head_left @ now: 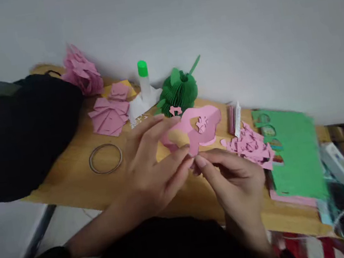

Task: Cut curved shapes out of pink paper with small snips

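Both hands meet low over the middle of the table at a small piece of pink paper (196,169), mostly hidden by fingers. My right hand (237,179) pinches it between thumb and index finger. The thumb and index finger of my left hand (153,165) close at the same spot, while its other fingers stretch out over the table. Just behind lies a curved pink paper offcut (211,113) with a cut-out middle. A small pink paper cutout (202,124) rests on it, and another pink scrap (175,110) is near the green paper ball.
A green pleated paper ball (182,89) and a green-capped glue stick (143,77) stand near the wall. Pink paper flowers (80,71) and a black bag (30,135) are left, beside a metal ring (105,159). Pink scraps (252,146) and green paper (295,151) lie right.
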A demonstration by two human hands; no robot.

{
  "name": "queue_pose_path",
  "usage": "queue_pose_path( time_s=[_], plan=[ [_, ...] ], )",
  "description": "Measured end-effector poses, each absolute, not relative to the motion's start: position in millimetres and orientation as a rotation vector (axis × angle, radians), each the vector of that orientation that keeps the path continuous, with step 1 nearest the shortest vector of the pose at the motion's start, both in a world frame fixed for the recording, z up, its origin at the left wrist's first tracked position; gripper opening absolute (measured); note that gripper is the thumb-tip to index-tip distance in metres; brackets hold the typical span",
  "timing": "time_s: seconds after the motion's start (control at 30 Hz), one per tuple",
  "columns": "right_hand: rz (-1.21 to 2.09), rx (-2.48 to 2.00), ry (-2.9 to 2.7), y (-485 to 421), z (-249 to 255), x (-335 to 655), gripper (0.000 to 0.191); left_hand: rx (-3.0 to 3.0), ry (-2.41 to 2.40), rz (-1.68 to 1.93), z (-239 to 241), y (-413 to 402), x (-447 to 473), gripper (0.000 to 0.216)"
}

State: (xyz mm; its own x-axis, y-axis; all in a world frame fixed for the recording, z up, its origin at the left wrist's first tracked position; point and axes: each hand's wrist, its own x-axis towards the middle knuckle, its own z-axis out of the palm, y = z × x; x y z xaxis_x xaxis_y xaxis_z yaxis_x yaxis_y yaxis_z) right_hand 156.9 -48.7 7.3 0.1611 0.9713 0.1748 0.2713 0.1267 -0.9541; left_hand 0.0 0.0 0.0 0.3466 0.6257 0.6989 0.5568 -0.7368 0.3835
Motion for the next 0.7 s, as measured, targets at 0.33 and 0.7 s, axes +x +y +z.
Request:
queue_pose_path(
  time_s=[0.33,0.7],
  plan=[
    [0.775,-1.346,-1.348,-48.2,7.3,159.2,0.018,2.508,1.127,1.381,-1.7,1.5,3.7,0.01],
    [0.774,-1.356,-1.352,-48.2,8.2,159.8,0.017,2.529,1.118,1.381,-2.5,2.5,3.0,0.007]
  ],
)
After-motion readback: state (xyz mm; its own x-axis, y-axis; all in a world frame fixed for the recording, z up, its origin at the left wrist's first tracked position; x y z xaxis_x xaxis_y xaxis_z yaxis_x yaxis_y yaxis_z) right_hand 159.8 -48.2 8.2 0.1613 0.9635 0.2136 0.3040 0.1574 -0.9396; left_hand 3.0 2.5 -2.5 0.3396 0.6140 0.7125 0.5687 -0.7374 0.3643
